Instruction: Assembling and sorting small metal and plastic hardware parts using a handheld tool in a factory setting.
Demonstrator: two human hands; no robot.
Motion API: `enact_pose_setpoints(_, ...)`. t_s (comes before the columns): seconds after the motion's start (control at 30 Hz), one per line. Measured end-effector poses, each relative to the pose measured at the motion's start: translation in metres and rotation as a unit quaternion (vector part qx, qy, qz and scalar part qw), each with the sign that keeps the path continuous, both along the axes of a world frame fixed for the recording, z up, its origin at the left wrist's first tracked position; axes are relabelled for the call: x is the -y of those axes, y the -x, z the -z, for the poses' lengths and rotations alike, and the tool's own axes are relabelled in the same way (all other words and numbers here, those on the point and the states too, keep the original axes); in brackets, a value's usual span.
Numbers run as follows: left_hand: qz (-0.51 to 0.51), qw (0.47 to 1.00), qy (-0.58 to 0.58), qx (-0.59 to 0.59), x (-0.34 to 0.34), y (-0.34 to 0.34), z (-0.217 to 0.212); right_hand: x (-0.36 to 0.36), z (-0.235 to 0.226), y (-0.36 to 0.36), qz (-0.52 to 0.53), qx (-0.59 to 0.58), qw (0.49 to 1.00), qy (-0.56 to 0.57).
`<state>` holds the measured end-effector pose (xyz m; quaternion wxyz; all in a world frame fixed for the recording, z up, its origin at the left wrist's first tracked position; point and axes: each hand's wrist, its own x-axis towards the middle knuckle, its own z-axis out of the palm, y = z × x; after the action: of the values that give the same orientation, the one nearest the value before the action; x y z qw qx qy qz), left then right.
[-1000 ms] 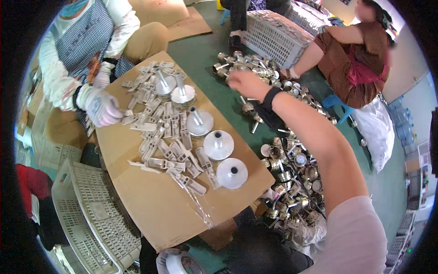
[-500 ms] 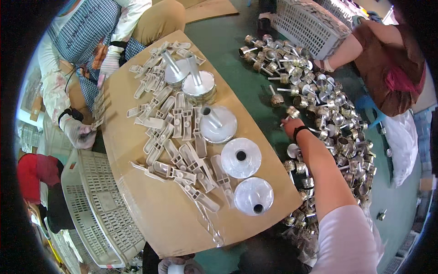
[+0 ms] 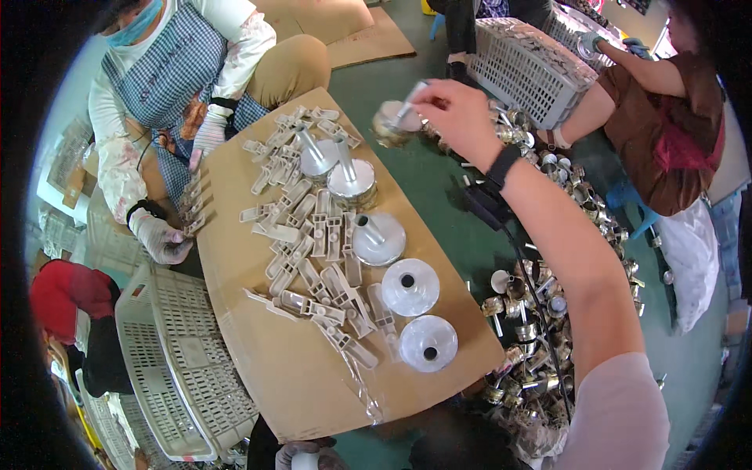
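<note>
My right hand (image 3: 458,110), bare with a black wristband, is closed on the pale tube stem of a round metal cup (image 3: 392,129). That cup hangs above the floor beyond the board's right edge, blurred by motion. Similar stemmed cups stand in a row along the right side of a brown cardboard surface (image 3: 274,376); the nearest one (image 3: 428,343) shows its open tube end. Beside them lie many beige plastic lever-shaped parts (image 3: 317,235). A grey-gloved shape (image 3: 291,453) at the lower edge, perhaps my left hand, sits around something white and is mostly cut off.
A heap of stemmed metal cups (image 3: 540,313) covers the floor on the right. Across the board, a co-worker's gloved hand (image 3: 160,239) rests near its left edge, above white crates (image 3: 188,352). Another person (image 3: 658,133) sits at the far right near a full white crate (image 3: 533,70).
My right hand has moved from the heap up and leftward toward the board's far right edge, carrying a stemmed metal cup. My view has shifted slightly.
</note>
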<state>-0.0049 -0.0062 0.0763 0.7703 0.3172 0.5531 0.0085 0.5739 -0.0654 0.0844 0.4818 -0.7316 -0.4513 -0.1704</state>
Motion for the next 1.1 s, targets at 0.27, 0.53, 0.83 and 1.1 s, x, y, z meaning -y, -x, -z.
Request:
enact_pose_setpoints(0.27,0.031,0.997,-0.057,0.048,0.006,0.016,0.012,-0.076,-0.013,0.007,-0.038,0.031,0.997,0.066)
enact_pose_setpoints(0.53,0.02,0.999,-0.021,0.042,0.002,0.019,0.021,-0.1,-0.019,-0.001,-0.008,0.048,0.998,0.032)
enact_pose_setpoints(0.83,0.018,0.996,-0.019,0.083,0.005,0.026,0.027,-0.134,-0.005,0.004,-0.061,0.029,0.996,0.057)
enact_pose_setpoints(1.1,0.004,0.993,0.051,0.106,-0.001,0.031,0.037,-0.117,0.002,0.003,-0.196,-0.177,0.962,0.064)
